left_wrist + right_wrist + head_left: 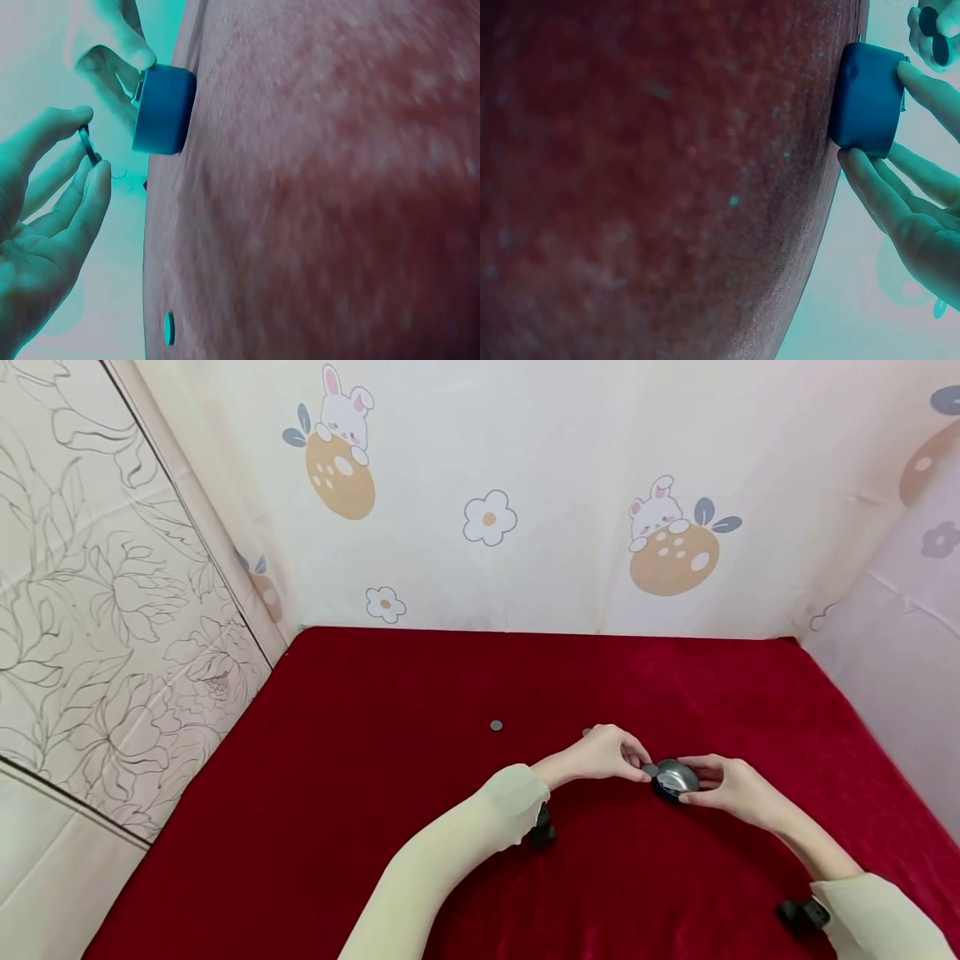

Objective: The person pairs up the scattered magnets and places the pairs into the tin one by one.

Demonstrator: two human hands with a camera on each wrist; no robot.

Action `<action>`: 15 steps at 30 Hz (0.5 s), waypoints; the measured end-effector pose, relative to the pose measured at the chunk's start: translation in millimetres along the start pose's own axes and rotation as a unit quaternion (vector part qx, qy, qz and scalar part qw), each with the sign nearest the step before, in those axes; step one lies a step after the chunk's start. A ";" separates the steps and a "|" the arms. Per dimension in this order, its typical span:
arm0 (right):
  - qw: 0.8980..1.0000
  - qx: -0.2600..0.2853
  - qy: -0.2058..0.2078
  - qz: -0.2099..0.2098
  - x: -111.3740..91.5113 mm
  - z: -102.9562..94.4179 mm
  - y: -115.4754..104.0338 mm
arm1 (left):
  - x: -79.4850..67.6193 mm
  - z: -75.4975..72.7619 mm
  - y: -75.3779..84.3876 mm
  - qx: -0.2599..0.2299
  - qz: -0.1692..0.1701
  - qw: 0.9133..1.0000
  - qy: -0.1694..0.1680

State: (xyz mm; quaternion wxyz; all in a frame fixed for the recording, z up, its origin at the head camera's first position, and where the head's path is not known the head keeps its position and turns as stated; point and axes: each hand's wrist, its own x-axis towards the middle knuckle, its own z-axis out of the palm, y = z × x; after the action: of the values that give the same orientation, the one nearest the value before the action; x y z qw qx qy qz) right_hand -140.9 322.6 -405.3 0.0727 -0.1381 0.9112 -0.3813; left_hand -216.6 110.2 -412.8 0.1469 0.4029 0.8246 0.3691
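My left hand (603, 753) pinches a small thin grey disc (650, 770), coin-like, between thumb and fingertip. The left wrist view shows this disc (88, 144) nearly edge-on. Beside it stands a small round container (677, 779), dark outside with a shiny metal inside. My right hand (738, 789) grips the container's right side, thumb at the near side and fingers at the far side. From the right wrist, the container (868, 99) sits upright on the red cloth. Two dark round shapes (941, 49) show at the left hand there.
Another grey disc (496, 725) lies flat on the red cloth (360, 777), left of the hands. One more disc (587, 732) is partly hidden behind the left hand. Patterned curtains (555, 460) stand behind the table and at both sides.
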 end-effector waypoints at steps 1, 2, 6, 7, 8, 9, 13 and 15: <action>1.000 0.001 -0.001 -0.001 0.1 0.0 0.0 | 0.8 1.3 0.7 -0.005 -0.002 1.000 0.000; 1.000 0.002 -0.001 -0.002 0.2 0.0 0.2 | 1.7 2.8 1.1 -0.010 -0.004 1.000 0.001; 1.000 -0.001 0.001 -0.011 0.8 0.0 1.2 | 5.3 7.2 1.8 -0.022 -0.015 1.000 0.003; 1.000 -0.002 0.002 -0.011 0.8 -0.2 1.4 | 6.3 8.1 1.9 -0.023 -0.016 1.000 0.005; 1.000 -0.003 0.002 -0.011 0.8 -0.5 1.6 | 7.4 9.1 1.8 -0.023 -0.016 1.000 0.008; 1.000 -0.004 0.002 -0.010 0.7 -0.8 1.8 | 8.5 10.2 1.7 -0.023 -0.018 1.000 0.010; 1.000 -0.002 -0.003 -0.008 0.3 -1.3 0.9 | 12.5 15.7 1.4 -0.036 -0.030 0.999 0.018; 1.000 -0.002 -0.004 -0.008 0.3 -1.2 0.0 | 13.9 18.8 1.3 -0.048 -0.041 0.998 0.022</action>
State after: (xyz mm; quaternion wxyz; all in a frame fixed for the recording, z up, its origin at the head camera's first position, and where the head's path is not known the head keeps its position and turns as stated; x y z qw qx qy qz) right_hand -141.5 323.3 -404.5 0.0733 -0.1469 0.9105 -0.3795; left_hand -214.6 130.7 -424.0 0.1627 0.3534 0.8247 0.4104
